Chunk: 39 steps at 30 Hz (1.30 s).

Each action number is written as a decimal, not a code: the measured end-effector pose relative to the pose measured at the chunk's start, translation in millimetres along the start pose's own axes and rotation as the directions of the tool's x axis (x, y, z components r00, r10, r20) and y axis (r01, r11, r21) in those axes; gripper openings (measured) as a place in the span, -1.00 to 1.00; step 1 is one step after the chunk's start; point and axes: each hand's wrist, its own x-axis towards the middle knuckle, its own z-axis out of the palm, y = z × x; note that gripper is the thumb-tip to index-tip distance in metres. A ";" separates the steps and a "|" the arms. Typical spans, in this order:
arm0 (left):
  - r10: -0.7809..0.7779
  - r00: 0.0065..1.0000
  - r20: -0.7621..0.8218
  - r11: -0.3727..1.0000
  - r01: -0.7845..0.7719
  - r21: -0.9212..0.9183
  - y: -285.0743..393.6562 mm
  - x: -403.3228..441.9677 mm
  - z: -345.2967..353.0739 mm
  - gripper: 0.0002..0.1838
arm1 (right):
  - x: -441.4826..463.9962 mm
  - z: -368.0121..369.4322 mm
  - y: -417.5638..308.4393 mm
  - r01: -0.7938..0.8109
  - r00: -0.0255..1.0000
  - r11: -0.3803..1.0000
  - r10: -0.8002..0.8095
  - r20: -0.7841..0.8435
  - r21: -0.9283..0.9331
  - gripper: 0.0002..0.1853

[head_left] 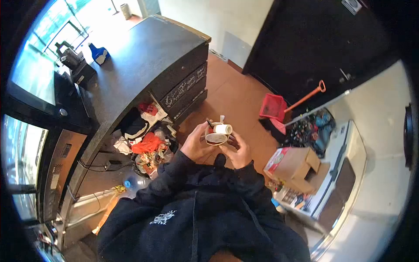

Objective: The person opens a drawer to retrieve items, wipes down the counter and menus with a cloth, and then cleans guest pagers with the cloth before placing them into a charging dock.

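Note:
In front of my chest, both hands hold a small round container with a pale disc-like face (pixel 217 138). A short white cylinder (pixel 223 129) sits at its upper side, its round end towards me. My left hand (pixel 195 143) is closed around the container's left side, with a thin dark item by the fingertips. The fingers of my right hand (pixel 238 150) grip the right side. I cannot make out what exactly the container is or what it has inside.
A dark counter (pixel 144 56) curves along the left, with a blue-and-white bottle (pixel 99 54) on it. Below lies a heap of cloth and wrappers (pixel 150 144). A red dustpan (pixel 274 107), a cardboard box (pixel 291 168) and a white chest (pixel 355 148) are on the right.

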 end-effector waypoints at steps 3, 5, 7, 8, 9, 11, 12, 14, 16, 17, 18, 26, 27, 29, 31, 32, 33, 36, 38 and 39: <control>-0.057 0.991 -0.121 0.987 0.038 -0.154 1.4 50.6 16.6 -0.10 | 60.0 -38.5 -8.0 0.022 0.993 0.999 -0.025 0.115 0.029 -0.39; -0.139 0.974 -0.176 0.948 0.079 -0.309 7.2 59.6 9.2 -0.14 | 84.5 -35.5 -5.5 0.062 0.984 0.998 -0.060 0.165 -0.005 -0.43; -0.210 0.954 -0.212 0.883 0.092 -0.461 9.7 70.4 0.1 -0.15 | 110.0 -26.7 4.8 0.092 0.972 0.996 -0.091 0.218 0.007 -0.44; -0.220 0.935 -0.277 0.932 0.117 -0.344 5.4 74.0 -5.3 -0.20 | 121.6 -22.1 8.3 0.129 0.962 0.992 -0.128 0.242 0.012 -0.44; -0.224 0.914 -0.339 0.963 0.153 -0.223 6.7 78.6 -10.4 -0.24 | 130.9 -16.8 8.4 0.126 0.956 0.992 -0.126 0.264 0.018 -0.44; -0.210 0.891 -0.402 0.964 0.121 -0.236 11.1 87.8 -20.9 -0.23 | 152.1 -4.7 7.6 -0.013 0.948 0.981 -0.050 0.313 0.194 -0.47; -0.209 0.876 -0.435 0.961 0.101 -0.258 11.5 92.9 -27.2 -0.23 | 164.5 0.2 8.6 -0.012 0.941 0.981 -0.055 0.334 0.194 -0.47; -0.209 0.850 -0.484 0.958 0.079 -0.276 7.5 100.3 -41.9 -0.22 | 190.0 12.7 7.8 0.006 0.909 0.983 -0.083 0.409 0.184 -0.49; -0.231 0.801 -0.553 0.967 0.124 -0.225 -3.7 105.8 -58.2 -0.25 | 215.2 24.6 3.0 0.012 0.880 0.991 -0.075 0.470 0.135 -0.51; -0.238 0.775 -0.586 0.969 0.145 -0.202 -9.3 109.6 -66.5 -0.27 | 229.2 30.8 0.4 0.020 0.859 0.996 -0.059 0.509 0.083 -0.53; -0.229 0.755 -0.614 0.973 0.184 -0.137 -12.3 113.2 -75.3 -0.28 | 243.4 37.5 3.0 0.024 0.849 0.996 -0.064 0.525 0.083 -0.53; -0.219 0.653 -0.725 0.976 0.152 -0.158 -35.2 119.2 -107.3 -0.28 | 345.2 92.1 95.9 0.556 0.752 0.795 -0.355 0.556 -0.244 -0.59; -0.226 0.641 -0.733 0.974 0.157 -0.163 -37.0 116.9 -106.5 -0.28 | 353.5 100.4 100.7 0.596 0.738 0.762 -0.395 0.547 -0.254 -0.60; -0.236 0.615 -0.753 0.972 0.141 -0.189 -43.1 113.2 -101.8 -0.27 | 371.3 113.3 109.8 0.614 0.714 0.725 -0.343 0.610 -0.311 -0.53; -0.204 0.585 -0.785 0.977 0.167 -0.129 -46.2 111.6 -99.7 -0.26 | 388.7 126.1 107.3 0.688 0.697 0.555 -0.324 0.640 -0.468 -0.45; -0.197 0.561 -0.804 0.980 0.145 -0.139 -46.9 111.0 -98.5 -0.26 | 398.1 130.3 104.8 0.706 0.681 0.477 -0.253 0.687 -0.524 -0.39; -0.194 0.535 -0.822 0.981 0.126 -0.149 -46.6 109.4 -96.2 -0.27 | 404.4 133.7 108.9 0.716 0.667 0.474 -0.247 0.703 -0.512 -0.39; -0.220 0.467 -0.856 0.964 0.236 -0.119 -39.6 107.1 -95.5 -0.28 | 419.5 146.0 129.9 0.715 0.693 0.257 -0.146 0.706 -0.650 -0.36; -0.285 0.414 -0.864 0.956 0.186 -0.226 -24.9 110.9 -96.6 -0.30 | 424.6 150.6 137.9 0.721 0.682 0.264 -0.109 0.723 -0.641 -0.37; -0.289 0.403 -0.869 0.954 0.193 -0.228 -26.4 110.8 -98.1 -0.30 | 423.5 153.1 136.6 0.715 0.683 0.266 -0.072 0.727 -0.646 -0.38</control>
